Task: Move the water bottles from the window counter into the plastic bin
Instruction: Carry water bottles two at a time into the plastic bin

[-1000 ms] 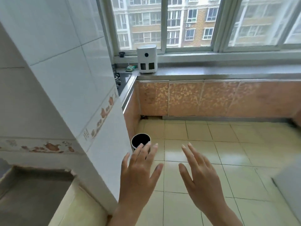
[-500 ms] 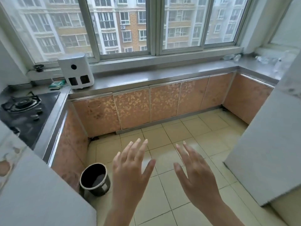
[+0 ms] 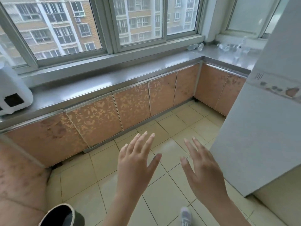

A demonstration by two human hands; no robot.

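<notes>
1. The left hand [image 3: 135, 167] is held out over the tiled floor [image 3: 171, 124], back toward the camera, fingers spread and holding nothing.
2. The right hand [image 3: 203, 170] is beside it, apart from it, also spread wide and empty.
3. The water bottles [image 3: 231, 48] are clear plastic and sit far off on the counter [image 3: 114, 79] at its right corner under the window [image 3: 101, 23]; they are blurred, so their number cannot be told. One bottle [image 3: 195, 46] lies on its side near the window sill, just left of the corner.
4. The counter runs along the window wall and turns at the right, with patterned orange cabinet doors [image 3: 130, 106] beneath it.
5. A white appliance [image 3: 13, 95] stands on the counter at the far left.
6. A dark round bucket [image 3: 63, 216] stands on the floor at the lower left.
7. A white tiled wall [image 3: 263, 128] rises at the right and hides part of the counter.
8. A shoe [image 3: 185, 216] shows at the bottom edge between the forearms.
</notes>
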